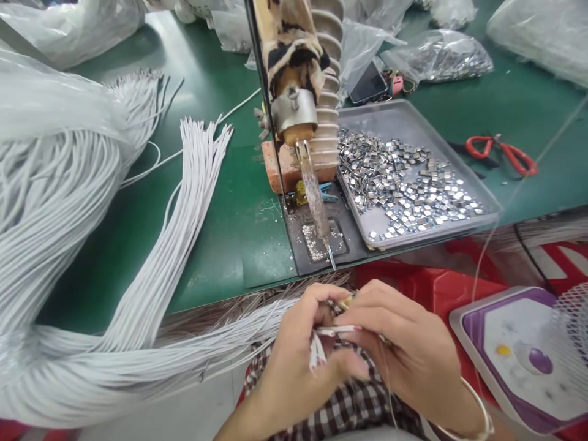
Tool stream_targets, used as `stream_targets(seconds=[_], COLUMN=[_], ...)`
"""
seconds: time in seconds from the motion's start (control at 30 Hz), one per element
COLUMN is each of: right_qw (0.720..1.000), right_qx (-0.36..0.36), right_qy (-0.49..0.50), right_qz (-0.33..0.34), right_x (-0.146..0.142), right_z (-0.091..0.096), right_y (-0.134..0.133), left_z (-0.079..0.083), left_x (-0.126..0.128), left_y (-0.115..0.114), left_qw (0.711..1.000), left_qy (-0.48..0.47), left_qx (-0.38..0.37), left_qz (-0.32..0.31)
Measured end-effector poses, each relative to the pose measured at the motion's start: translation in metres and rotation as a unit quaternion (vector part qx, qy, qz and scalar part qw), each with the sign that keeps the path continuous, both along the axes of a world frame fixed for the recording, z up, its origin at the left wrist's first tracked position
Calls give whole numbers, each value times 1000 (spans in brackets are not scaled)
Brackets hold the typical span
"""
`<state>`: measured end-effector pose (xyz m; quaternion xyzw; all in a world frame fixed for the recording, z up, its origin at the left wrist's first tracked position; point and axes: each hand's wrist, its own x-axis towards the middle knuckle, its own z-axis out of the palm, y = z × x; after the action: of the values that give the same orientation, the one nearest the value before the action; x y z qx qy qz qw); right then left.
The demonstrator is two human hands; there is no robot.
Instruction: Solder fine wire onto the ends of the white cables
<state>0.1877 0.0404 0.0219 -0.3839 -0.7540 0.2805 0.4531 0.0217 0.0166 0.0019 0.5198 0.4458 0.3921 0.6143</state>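
My left hand (298, 367) is closed around the end of a bundle of white cables (184, 361) that sweeps in from the left. Several cut ends poke out between its thumb and fingers. Close beside it, my right hand (408, 349) pinches the tip of one white cable (342, 329) from that bundle. A thin strand hangs below the right hand; where it starts is hidden by the fingers. Just beyond both hands, a soldering iron (315, 196) is clamped with its tip (331, 258) pointing down at the table edge.
A plastic tray (432, 236) of small metal connectors (390, 177) sits right of the iron. Red-handled pliers (500, 153) lie farther right. A second cable bundle (184, 202) rests on the green table (257, 245). Behind are a phone (369, 84), a brick (275, 165) and plastic bags (441, 55).
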Motion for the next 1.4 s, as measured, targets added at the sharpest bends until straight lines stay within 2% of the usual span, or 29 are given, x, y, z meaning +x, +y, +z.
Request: stream_targets(seconds=[0.1,0.2,0.3,0.47,0.6,0.73,0.8,0.87,0.93,0.97,1.0,1.03,1.13,1.2,1.33,1.4], right_qw=[997,992,987,990,975,964,958,969,985,974,948,918,899,902,922,946], right_qx=[-40,-92,-121,-113,-172,-253,-277,-241,-130,-56,2,14,14,18,31,20], right_qy=[60,82,95,80,118,85,72,47,-34,-87,-162,-245,-287,-278,-232,-186], right_qz=[-25,19,49,39,72,2,10,1,-109,-200,-275,-310,-331,-330,-308,-265], right_x=[4,6,6,8,9,5,4,8,16,22,28,34,47,51,46,38], right_z=[1,2,3,4,1,7,12,13,10,6,2,-3,-14,-16,-7,0], right_y=[4,7,11,15,15,12,13,21,39,51,65,79,112,121,104,85], left_z=[6,9,10,12,10,8,6,4,1,0,-1,-2,-3,-3,-1,3], left_x=[-1,-1,-1,-3,-5,-6,-5,-5,-5,-5,-5,-5,-4,-2,0,0], left_y=[8,13,15,20,24,27,28,29,31,31,32,33,34,35,36,37], left_qw=[995,988,988,989,987,983,985,986,987,987,988,989,991,989,986,988], left_qy=[52,63,62,79,69,82,65,42,30,27,24,23,30,39,22,1], left_qx=[72,122,125,107,137,155,154,150,143,137,129,120,101,99,75,50], left_qz=[43,70,65,65,53,52,50,53,67,75,80,82,85,98,147,148])
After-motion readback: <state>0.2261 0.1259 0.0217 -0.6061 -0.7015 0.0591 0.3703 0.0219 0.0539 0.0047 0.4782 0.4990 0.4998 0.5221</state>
